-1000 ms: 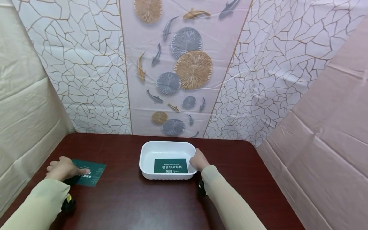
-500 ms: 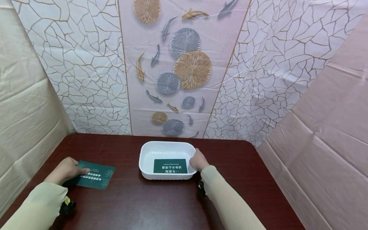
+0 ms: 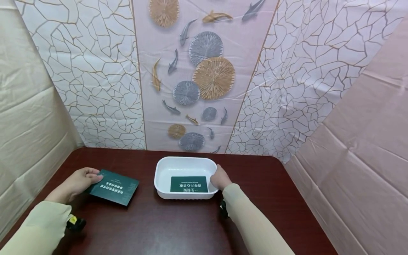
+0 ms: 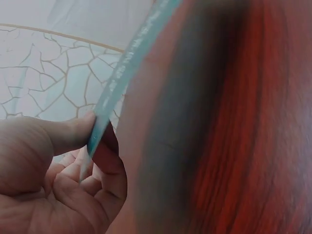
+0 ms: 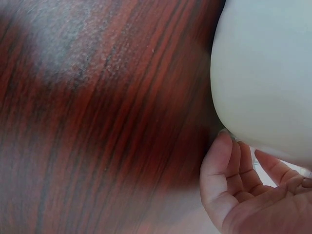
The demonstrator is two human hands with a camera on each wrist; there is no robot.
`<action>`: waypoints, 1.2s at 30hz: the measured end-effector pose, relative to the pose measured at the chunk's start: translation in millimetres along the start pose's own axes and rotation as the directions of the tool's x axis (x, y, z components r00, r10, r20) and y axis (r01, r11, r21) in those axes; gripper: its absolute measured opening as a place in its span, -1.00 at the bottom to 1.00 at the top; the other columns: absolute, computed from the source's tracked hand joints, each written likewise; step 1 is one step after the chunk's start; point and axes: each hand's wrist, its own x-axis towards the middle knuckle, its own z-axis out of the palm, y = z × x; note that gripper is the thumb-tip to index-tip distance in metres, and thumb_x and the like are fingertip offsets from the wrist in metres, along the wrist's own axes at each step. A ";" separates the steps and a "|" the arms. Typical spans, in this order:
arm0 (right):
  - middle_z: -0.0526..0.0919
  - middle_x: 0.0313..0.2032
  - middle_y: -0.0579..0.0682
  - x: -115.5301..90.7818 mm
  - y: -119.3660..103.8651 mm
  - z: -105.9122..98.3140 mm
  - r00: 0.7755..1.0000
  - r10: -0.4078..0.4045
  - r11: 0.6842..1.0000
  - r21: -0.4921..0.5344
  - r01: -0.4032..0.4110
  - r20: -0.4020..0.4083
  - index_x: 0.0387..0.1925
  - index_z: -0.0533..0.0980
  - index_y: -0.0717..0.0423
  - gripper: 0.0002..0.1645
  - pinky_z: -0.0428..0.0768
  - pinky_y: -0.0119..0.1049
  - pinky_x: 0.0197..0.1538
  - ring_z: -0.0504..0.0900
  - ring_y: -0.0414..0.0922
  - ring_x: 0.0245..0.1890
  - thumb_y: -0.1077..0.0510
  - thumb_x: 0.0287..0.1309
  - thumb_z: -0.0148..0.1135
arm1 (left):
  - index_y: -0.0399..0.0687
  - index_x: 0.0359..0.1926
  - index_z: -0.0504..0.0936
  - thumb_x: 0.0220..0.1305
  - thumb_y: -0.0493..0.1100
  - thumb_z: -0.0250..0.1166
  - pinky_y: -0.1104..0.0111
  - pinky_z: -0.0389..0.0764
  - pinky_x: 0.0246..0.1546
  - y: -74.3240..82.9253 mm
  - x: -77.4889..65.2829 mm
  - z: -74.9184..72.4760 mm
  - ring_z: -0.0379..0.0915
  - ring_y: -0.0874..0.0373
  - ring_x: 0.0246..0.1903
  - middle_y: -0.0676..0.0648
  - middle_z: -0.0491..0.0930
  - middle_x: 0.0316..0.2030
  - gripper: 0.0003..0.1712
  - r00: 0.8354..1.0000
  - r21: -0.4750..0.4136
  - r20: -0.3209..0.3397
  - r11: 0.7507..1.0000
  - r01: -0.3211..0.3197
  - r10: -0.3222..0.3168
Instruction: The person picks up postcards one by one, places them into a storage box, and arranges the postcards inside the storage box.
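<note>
On the left in the head view, my left hand [image 3: 78, 182] pinches a dark green card [image 3: 113, 187] printed with white characters. Close up in the left wrist view, the card [image 4: 122, 73] appears nearly edge-on, between the thumb and curled fingers [image 4: 109, 170]. A white plastic tray [image 3: 186, 195] stands near the middle of the table. My right hand [image 3: 220, 177] grips its right end; in the right wrist view the fingertips [image 5: 222, 144] are right at the wall of the tray [image 5: 263, 73]. Inside the tray lies another green card [image 3: 188, 184] with white lettering.
The dark reddish-brown table [image 3: 178, 226] has rounded far corners. Behind it hangs a patterned cloth [image 3: 188, 117] with fish and round motifs. Beige cloth walls [image 3: 353, 159] close in both sides.
My left hand has taken up the green card by its edge; the card has moved right, turned, and tilted up off the table. The right hand and the tray stay in place.
</note>
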 end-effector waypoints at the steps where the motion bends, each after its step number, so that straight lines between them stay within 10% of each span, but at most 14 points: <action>1: 0.26 0.33 0.24 0.0 0.2 0.1 1.000 -0.004 1.000 -0.002 0.004 0.000 0.46 0.02 0.25 -0.18 0.36 0.11 0.21 0.36 0.09 0.21 0.39 0.20 0.06 | -0.51 0.27 0.14 0.44 -0.03 0.12 0.26 0.61 -0.34 0.9 0.2 0.9 0.56 0.13 -0.34 -0.27 0.54 -0.13 -0.31 1.000 -0.017 0.003 1.000 -0.005 0.005; 12: 0.30 0.31 0.23 3.4 1.8 0.4 1.000 -0.009 1.000 -0.018 0.009 -0.001 0.45 0.05 0.24 -0.19 0.37 0.08 0.21 0.38 0.07 0.20 0.39 0.19 0.07 | -0.18 0.47 0.03 0.49 -0.03 0.03 0.23 0.62 -0.25 26.8 5.2 19.0 0.53 0.07 -0.22 -0.33 0.39 0.05 -0.31 0.997 -0.129 0.046 0.990 -0.055 0.062; 36: 0.28 0.32 0.22 4.2 2.1 -0.7 1.000 -0.002 1.000 -0.005 0.002 0.005 0.46 0.02 0.22 -0.17 0.36 0.09 0.21 0.36 0.07 0.21 0.39 0.19 0.07 | -0.17 0.39 0.11 0.48 -0.17 0.05 0.20 0.64 -0.33 89.7 15.6 82.9 0.56 0.09 -0.30 -0.31 0.42 -0.01 -0.44 0.993 -0.289 -0.004 0.951 -0.111 0.115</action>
